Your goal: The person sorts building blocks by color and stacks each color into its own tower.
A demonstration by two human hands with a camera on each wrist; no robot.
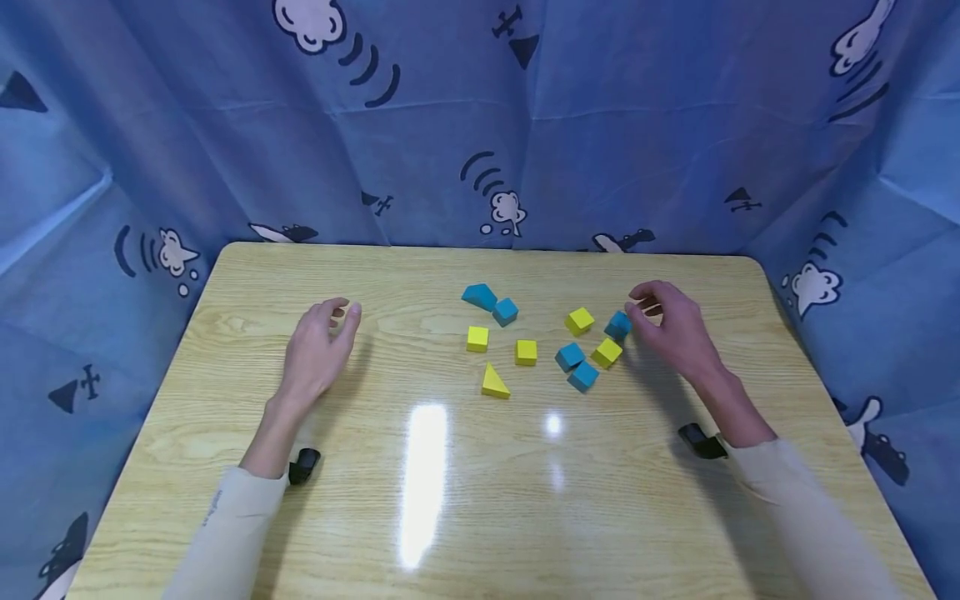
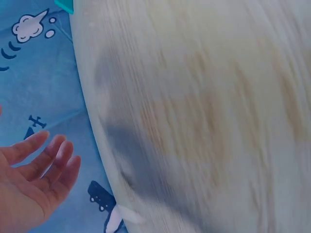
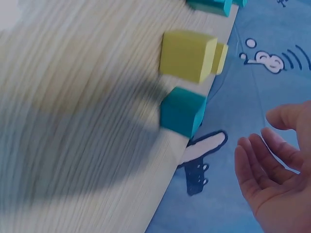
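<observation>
Pale sleeves [image 1: 225, 533] reach from the bottom edge over a wood-grain counter [image 1: 600, 517]. The left hand [image 1: 315, 350], over the counter's left side, is relaxed and holds nothing. The right hand [image 1: 671, 329], loosely curved and also holding nothing, is just beside a blue cube [image 1: 618, 326]. Leftward from there, mid-counter, lie 3 more blue cubes [image 1: 505, 312], 4 yellow cubes [image 1: 526, 352], a yellow triangle [image 1: 495, 382] and a blue wedge [image 1: 479, 297].

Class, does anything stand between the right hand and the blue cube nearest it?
Nothing visible does: the right hand is beside the blue cube; the nearest yellow cube lies off to one side.
</observation>
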